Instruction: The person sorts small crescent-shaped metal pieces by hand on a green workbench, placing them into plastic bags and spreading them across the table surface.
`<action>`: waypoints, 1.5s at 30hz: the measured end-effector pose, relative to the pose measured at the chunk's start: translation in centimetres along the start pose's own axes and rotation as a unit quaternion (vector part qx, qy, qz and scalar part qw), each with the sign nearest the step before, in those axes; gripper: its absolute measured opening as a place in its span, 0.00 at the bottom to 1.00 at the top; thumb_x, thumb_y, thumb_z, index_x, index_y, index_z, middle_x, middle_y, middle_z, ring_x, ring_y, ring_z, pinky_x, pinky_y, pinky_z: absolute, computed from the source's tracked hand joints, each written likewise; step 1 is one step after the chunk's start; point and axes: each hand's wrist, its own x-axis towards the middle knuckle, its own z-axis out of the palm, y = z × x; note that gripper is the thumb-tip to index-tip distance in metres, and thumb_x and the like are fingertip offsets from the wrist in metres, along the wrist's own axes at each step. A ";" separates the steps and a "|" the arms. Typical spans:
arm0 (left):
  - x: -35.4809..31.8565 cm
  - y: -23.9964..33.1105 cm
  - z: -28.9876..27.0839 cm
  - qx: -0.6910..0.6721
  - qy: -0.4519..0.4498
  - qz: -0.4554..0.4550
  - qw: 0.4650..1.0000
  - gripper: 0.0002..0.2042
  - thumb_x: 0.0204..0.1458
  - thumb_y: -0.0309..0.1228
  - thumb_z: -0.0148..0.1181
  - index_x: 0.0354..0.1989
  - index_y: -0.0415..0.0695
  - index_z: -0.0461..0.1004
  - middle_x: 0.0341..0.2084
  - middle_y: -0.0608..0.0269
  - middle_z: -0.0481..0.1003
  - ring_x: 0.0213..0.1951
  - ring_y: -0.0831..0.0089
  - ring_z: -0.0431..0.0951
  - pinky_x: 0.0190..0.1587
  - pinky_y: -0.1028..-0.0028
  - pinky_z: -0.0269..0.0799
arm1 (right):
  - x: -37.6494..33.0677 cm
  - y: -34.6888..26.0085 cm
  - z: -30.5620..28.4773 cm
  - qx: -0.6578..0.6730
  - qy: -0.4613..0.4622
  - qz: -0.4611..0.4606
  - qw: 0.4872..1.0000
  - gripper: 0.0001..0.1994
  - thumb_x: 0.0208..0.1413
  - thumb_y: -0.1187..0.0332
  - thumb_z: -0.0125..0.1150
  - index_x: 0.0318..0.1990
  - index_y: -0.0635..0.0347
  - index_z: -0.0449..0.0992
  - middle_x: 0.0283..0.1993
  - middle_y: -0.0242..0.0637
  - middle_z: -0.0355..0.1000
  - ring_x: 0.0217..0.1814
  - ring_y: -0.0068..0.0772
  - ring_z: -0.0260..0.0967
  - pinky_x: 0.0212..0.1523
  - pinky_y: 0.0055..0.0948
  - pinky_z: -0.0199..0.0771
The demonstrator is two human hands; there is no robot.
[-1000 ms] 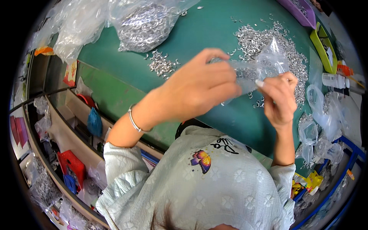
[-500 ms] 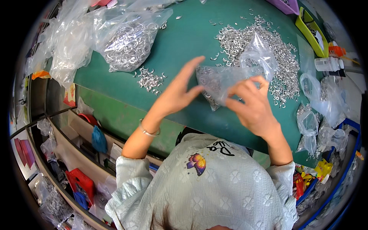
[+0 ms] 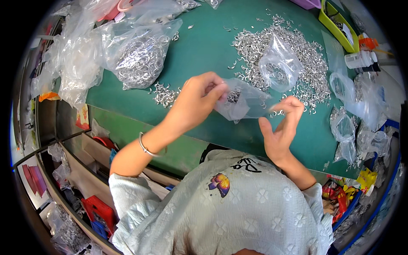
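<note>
On the green table (image 3: 208, 42), as seen in the head view, a small clear bag (image 3: 238, 108) is held near the table's front edge, in front of the main pile of curved silver pieces (image 3: 315, 80). Some such pieces are visible inside the bag.

Hands: the left hand (image 3: 196, 97) pinches the bag's left end between thumb and fingers; a silver bracelet (image 3: 146, 146) circles that wrist. The right hand (image 3: 280, 134) is unclenched, thumb and fingers apart, just beside the bag's right end. Its fingertips are blurred; whether they touch the plastic cannot be told.

Surroundings: a second clear bag (image 3: 278, 80) lies on the main pile. A large filled bag (image 3: 139, 61) rests at the left, with a small heap of pieces (image 3: 165, 94) near its lower end. Along the right side are a yellow-green bin (image 3: 337, 23), a white bottle (image 3: 359, 60) and a knotted clear bag (image 3: 342, 129).
</note>
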 end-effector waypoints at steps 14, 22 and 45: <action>-3.3 -4.5 2.5 -0.590 0.091 -0.017 0.802 0.14 0.55 0.15 0.50 0.49 0.38 0.66 0.44 0.51 0.75 0.46 0.65 0.76 0.54 0.62 0.71 | 2.6 0.7 2.6 0.518 -0.077 0.619 0.585 0.14 0.62 0.71 0.53 0.52 0.69 0.69 0.46 0.44 0.74 0.46 0.39 0.74 0.56 0.39 0.72; -4.4 -5.9 3.1 -0.772 -0.017 -0.016 0.636 0.24 0.45 0.20 0.51 0.55 0.40 0.64 0.42 0.52 0.73 0.40 0.63 0.75 0.44 0.65 0.72 | 3.6 1.6 3.0 0.752 -0.153 0.543 0.341 0.07 0.63 0.69 0.50 0.35 0.62 0.70 0.24 0.31 0.66 0.23 0.25 0.63 0.29 0.29 0.69; 10.7 -6.8 -4.3 -0.335 0.356 0.089 0.868 0.13 0.63 0.37 0.53 0.25 0.47 0.69 0.20 0.74 0.65 0.22 0.83 0.61 0.27 0.78 0.60 | 20.1 11.6 15.6 0.406 -0.319 0.338 0.787 0.13 0.60 0.60 0.59 0.30 0.60 0.71 0.20 0.25 0.63 0.18 0.19 0.57 0.22 0.23 0.62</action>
